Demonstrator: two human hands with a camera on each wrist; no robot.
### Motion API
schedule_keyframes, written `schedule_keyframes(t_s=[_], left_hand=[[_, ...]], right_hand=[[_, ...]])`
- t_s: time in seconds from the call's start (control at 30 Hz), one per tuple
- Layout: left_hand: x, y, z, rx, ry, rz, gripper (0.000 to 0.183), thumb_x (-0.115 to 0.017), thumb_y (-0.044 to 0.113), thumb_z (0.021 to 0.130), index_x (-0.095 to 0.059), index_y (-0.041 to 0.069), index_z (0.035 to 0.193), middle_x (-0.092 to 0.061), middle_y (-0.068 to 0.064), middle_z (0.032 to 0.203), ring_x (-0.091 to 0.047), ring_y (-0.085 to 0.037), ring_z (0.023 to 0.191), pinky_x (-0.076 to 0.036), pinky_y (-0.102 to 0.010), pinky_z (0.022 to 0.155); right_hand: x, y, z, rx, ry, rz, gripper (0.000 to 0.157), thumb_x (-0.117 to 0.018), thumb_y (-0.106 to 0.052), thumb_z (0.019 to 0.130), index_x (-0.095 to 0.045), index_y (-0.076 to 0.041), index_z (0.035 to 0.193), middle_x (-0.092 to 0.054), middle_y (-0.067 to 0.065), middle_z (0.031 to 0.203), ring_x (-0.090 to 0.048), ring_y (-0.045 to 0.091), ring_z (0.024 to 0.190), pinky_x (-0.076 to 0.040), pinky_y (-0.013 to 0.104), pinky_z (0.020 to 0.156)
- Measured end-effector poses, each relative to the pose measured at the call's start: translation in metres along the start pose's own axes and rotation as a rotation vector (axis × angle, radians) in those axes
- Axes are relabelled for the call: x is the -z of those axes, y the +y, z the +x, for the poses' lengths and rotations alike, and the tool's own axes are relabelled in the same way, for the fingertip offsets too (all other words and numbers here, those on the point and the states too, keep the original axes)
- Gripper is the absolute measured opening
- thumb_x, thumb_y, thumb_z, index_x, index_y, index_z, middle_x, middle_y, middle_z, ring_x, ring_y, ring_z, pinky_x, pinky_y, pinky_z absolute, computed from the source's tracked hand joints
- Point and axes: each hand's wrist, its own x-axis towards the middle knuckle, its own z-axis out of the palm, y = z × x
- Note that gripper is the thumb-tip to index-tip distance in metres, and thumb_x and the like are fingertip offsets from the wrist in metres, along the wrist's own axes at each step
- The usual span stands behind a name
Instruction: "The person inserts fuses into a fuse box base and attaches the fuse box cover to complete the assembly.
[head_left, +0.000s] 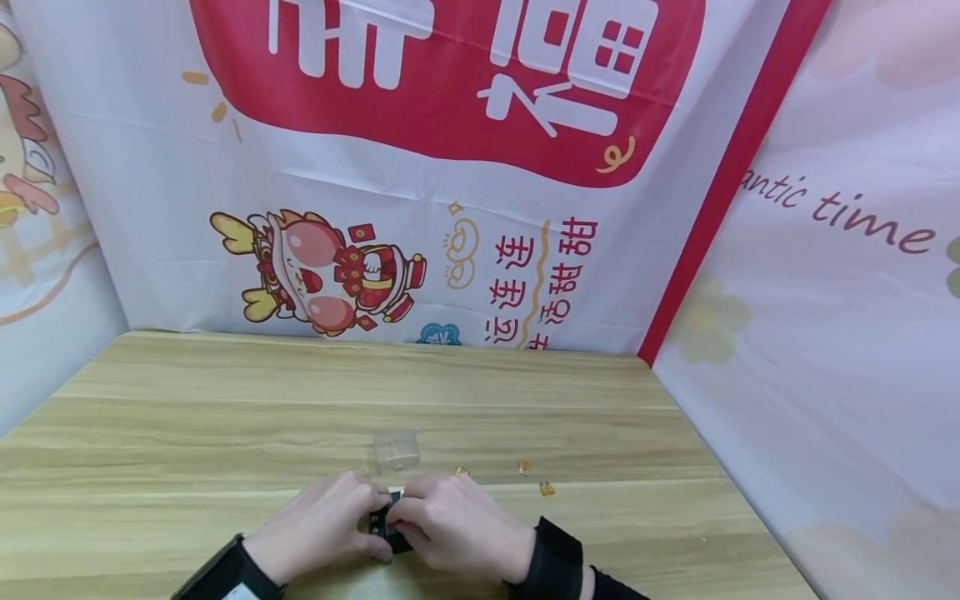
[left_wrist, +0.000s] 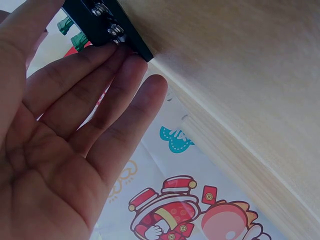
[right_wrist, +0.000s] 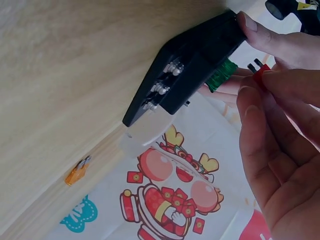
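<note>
A black stepped block (right_wrist: 200, 55) stands on the table between the hands, with silver rounded metal parts along its lower step. Green pieces (right_wrist: 221, 76) stick up from its upper step. My left hand (head_left: 326, 521) holds the block at its two ends, thumb near and fingers far. Just above the block, my right hand (head_left: 457, 525) pinches a small red piece (right_wrist: 260, 75) between thumb and index finger. Two dark prongs on that piece point toward the block, beside the green pieces. In the head view the hands hide most of the block.
Beyond the hands stands a clear plastic box (head_left: 396, 450). Small orange pieces lie to its right, one (head_left: 523, 468) farther back and another (head_left: 547, 488) nearer; a third (head_left: 461, 470) shows just behind the right hand. A printed cloth (head_left: 375, 183) hangs at the table's far edge.
</note>
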Motion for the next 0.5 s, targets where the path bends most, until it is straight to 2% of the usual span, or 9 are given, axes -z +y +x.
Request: schedule_keyframes(t_s=[0.23, 0.5], left_hand=[[-0.0007, 0.0000, 0.0009, 0.005, -0.004, 0.011, 0.025, -0.074, 0.049, 0.072, -0.067, 0.030, 0.087, -0.051, 0.019, 0.073, -0.045, -0.001, 0.064, -0.037, -0.022, 0.056], [-0.0004, -0.0001, 0.0005, -0.004, 0.003, 0.011, 0.024, -0.074, 0.049, 0.073, -0.065, 0.030, 0.084, -0.050, 0.019, 0.072, -0.044, -0.001, 0.062, -0.037, -0.022, 0.054]], right_hand=[[-0.0011, 0.0005, -0.0006, -0.037, -0.040, 0.014, 0.005, -0.065, -0.014, 0.090, -0.068, -0.017, 0.093, -0.054, -0.014, 0.085, -0.040, -0.010, 0.070, -0.032, 0.004, 0.063], [-0.0043, -0.0008, -0.0001, -0.039, -0.048, -0.040, 0.003, -0.067, -0.018, 0.089, -0.066, -0.019, 0.092, -0.051, -0.014, 0.085, -0.041, -0.009, 0.071, -0.031, 0.005, 0.063]])
